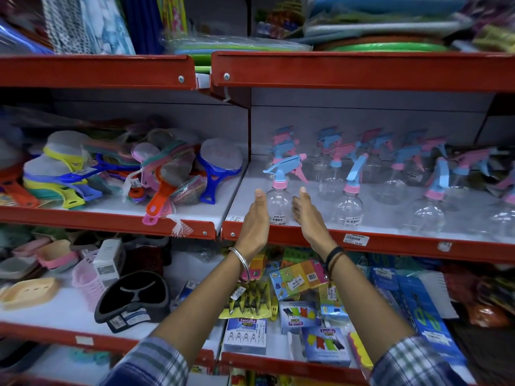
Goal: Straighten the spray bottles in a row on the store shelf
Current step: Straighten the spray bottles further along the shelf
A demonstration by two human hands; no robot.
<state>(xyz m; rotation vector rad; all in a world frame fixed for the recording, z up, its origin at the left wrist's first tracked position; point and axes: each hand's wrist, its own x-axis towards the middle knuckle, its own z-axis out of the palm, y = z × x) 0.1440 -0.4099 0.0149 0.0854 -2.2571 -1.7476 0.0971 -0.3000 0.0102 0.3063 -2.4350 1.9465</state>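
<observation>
Clear plastic spray bottles with pink and blue trigger heads stand on the white middle shelf [390, 227], several deep. The front-left spray bottle [278, 201] has a blue trigger and a pink collar and stands upright near the red shelf edge. My left hand [255, 218] is flat and upright just left of its body. My right hand [306, 215] is flat just right of it. Both palms face the bottle; whether they touch it is unclear. A second front bottle [349, 203] stands to the right, its trigger pointing up. More bottles [429, 210] continue rightward, turned different ways.
Left of the bottles, a heap of coloured hand brushes and scrubbers [156, 174] fills the neighbouring shelf. The upper red shelf [362, 71] overhangs the bottles. Below lie boxes of clips [245, 335], soap dishes [30, 293] and a black tray [133, 299].
</observation>
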